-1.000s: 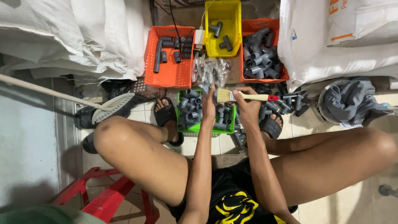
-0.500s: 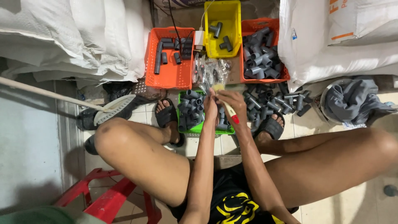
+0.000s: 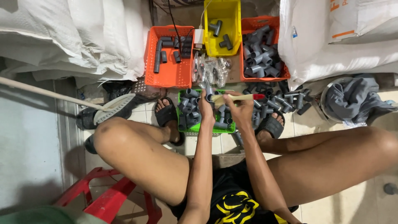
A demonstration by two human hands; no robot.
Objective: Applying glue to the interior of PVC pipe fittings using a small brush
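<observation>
Grey pipe fitting (image 3: 209, 96) pinched in left hand (image 3: 206, 110), brush (image 3: 238, 98) in right hand (image 3: 241, 108).

My right hand (image 3: 239, 108) now holds the brush (image 3: 238, 98) level again, red handle end pointing right, after tipping it down half a second ago. My left hand (image 3: 206, 108) now lifts a grey pipe fitting (image 3: 209, 96) against the bristles.
</observation>
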